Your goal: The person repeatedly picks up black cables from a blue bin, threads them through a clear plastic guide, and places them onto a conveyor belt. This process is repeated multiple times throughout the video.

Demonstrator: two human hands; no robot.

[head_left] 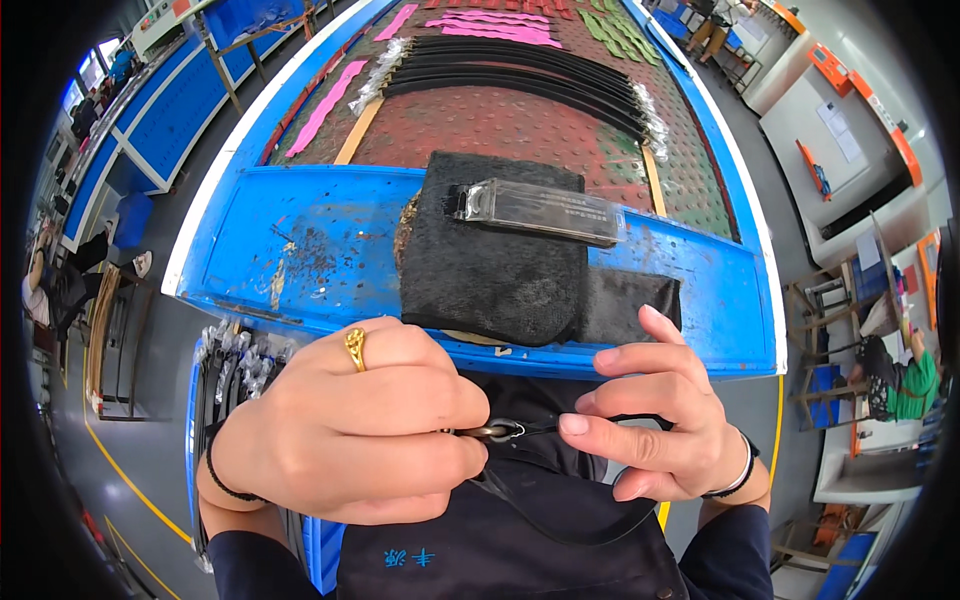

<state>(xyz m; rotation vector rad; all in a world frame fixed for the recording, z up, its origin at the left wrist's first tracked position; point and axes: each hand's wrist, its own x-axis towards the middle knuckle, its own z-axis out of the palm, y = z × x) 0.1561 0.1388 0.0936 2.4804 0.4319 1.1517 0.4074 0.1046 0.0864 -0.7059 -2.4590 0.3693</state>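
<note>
My left hand is closed in a fist, with a gold ring on one finger. From between its fingers sticks out a small metal loop at the end of a thin black strap. Opposite it, my right hand has curled fingers, and the strap passes by its thumb and index finger. The strap's slack hangs in a curve below both hands, over a dark apron. What else my left fist covers is hidden.
Before me, a blue-framed table bears a black pad with a clear plastic case on it. Beyond lie several black straps with plastic-wrapped ends, and pink strips. Wrapped straps hang at lower left. A person in green is far right.
</note>
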